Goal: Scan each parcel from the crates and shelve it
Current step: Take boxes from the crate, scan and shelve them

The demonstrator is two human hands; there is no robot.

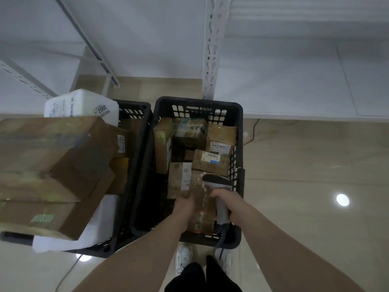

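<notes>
Parcels (211, 162) fill the right black crate (240, 131) on the floor, packed tight beside a second crate (134, 114) piled with bigger boxes (52, 157). My left hand (185, 204) reaches down onto a long brown parcel (202, 207), its fingers hidden, grip unclear. My right hand (225, 199) clamps the scanner (219, 186)

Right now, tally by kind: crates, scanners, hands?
Black crates: 2, right crate and left crate
Barcode scanner: 1, held by right hand
Hands: 2, left hand on a parcel
Total: 5
</notes>
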